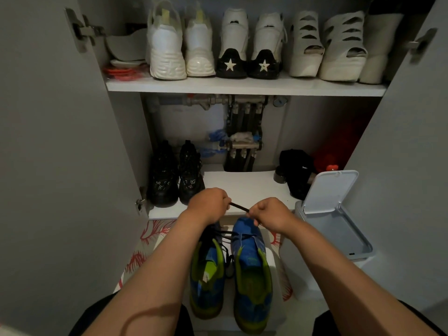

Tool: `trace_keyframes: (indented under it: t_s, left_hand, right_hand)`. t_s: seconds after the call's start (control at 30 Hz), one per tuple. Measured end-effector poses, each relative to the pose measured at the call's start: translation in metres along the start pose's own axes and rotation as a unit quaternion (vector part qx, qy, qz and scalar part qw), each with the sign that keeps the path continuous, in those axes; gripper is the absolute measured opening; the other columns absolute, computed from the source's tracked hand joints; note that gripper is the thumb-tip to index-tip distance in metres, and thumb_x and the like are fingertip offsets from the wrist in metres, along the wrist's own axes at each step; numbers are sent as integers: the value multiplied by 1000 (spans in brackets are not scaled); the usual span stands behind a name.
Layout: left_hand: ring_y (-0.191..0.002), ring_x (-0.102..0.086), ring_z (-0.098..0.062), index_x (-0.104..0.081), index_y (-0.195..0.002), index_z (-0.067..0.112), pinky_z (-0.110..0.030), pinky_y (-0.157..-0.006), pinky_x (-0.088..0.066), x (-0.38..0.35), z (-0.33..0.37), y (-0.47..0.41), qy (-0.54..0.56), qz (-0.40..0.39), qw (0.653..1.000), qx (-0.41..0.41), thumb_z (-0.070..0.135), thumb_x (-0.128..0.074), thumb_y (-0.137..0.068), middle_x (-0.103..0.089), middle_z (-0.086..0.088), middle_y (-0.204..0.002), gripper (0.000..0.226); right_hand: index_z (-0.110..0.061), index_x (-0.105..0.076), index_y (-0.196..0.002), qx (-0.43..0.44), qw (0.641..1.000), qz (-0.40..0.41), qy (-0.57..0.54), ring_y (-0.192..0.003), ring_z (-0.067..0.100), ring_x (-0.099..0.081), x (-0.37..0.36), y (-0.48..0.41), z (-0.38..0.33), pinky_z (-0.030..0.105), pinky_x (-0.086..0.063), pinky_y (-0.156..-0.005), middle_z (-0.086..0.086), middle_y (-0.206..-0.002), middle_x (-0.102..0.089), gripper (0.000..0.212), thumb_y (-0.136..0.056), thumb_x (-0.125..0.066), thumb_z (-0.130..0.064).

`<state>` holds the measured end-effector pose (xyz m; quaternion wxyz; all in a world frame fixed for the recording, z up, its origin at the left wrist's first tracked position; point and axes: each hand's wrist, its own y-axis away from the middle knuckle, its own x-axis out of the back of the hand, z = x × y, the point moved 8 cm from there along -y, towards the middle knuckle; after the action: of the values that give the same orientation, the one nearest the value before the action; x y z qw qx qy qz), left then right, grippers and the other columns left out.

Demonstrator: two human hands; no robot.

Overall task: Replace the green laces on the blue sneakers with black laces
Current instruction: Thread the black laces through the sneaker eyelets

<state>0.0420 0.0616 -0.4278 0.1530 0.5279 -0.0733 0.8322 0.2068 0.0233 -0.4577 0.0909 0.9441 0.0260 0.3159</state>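
Two pinch grips | black lace [239,207] stretched left hand [208,204] to right hand [271,214]

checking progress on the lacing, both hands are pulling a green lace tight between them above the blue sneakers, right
Not quite: the lace is black, not green. The head view shows the left hand and the right hand each pinching it, with the lace stretched tight between them above the blue sneakers.
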Motion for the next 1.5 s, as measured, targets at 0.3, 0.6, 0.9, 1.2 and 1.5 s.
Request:
trace_keyframes:
  t_s: [0.3,0.6,0.9,1.2,1.5]
  left_hand:
    - [-120,-57,-22,-46,-146,22,-29,-101,-43,-35,14,-3,96,-79,992,-27,27,-50,-100,-59,-6,-135,46]
    - [-98,-60,-24,-68,-99,7,-29,-78,-44,-54,27,-2,65,-109,992,-23,21,-44,-101,-67,-11,-107,28]
    - [-103,-60,-24,-65,-107,2,-31,-84,-47,-69,22,-1,53,-130,990,-10,15,-45,-100,-66,-12,-115,24]
    - [-89,-66,-17,-74,-97,10,-30,-85,-52,-90,24,6,145,-175,974,-1,22,-57,-99,-76,-1,-93,21]
    - [-91,-67,-21,-73,-90,9,-36,-86,-55,-98,24,6,78,-99,992,2,12,-56,-92,-74,-5,-95,17]
  right_hand:
    - [-17,-76,-88,44,999,-4,-9,-43,-9,-54,-1,-2,3,3,-35,-43,-6,-66,-73,8,-91,-69,-13]
    - [-21,-71,-57,-8,997,39,58,-45,-5,-56,-3,-4,18,24,-47,-59,-12,-52,-66,28,-82,-77,-33]
    - [-16,-65,-92,-126,960,-9,252,-86,20,-66,-31,15,52,29,-55,-74,1,-94,-68,26,-78,-68,-37]
    - [-13,-57,-86,-167,961,63,212,-90,24,-68,-21,13,66,27,-48,-67,8,-101,-70,13,-77,-64,-19]
    - [-1,-67,-84,-271,961,21,-41,-47,18,-64,-22,14,100,27,-52,-50,11,-66,-69,20,-84,-79,-19]
